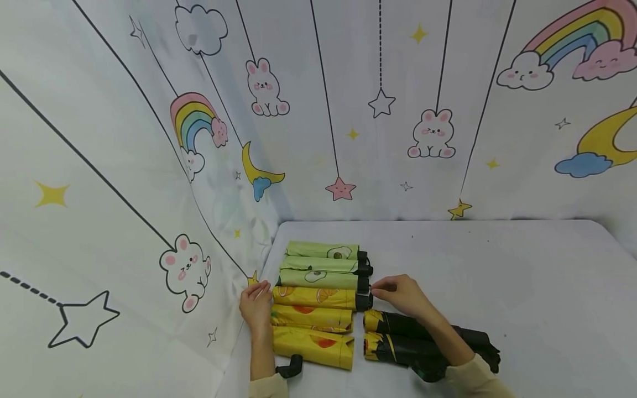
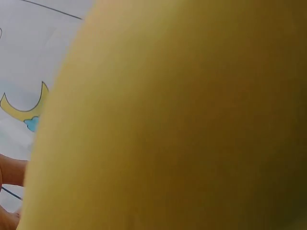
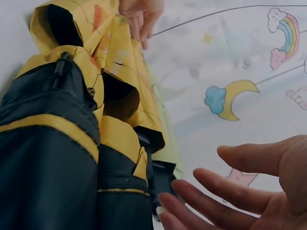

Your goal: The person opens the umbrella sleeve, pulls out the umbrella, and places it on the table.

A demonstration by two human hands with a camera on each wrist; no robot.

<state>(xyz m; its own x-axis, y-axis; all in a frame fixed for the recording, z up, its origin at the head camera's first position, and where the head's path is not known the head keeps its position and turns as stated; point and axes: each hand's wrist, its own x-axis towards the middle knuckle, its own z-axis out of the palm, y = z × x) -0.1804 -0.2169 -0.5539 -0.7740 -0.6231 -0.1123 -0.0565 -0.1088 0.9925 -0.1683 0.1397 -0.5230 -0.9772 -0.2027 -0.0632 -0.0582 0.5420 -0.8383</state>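
Folded umbrellas lie side by side on the white table. Three are light green with avocado prints; nearer are three yellow fruit-print ones, the farthest of them a yellow umbrella with a black handle. My left hand is at that yellow umbrella's left end, fingers loosely bent. My right hand is beside its black handle; in the right wrist view the right hand has its fingers spread, with nothing in them. A blurred yellow surface covers most of the left wrist view.
Two black umbrellas with yellow ends, a farther umbrella and a nearer umbrella, lie at right under my right forearm. A black curved handle sticks out by my left forearm. A printed white curtain rises behind and left of the table.
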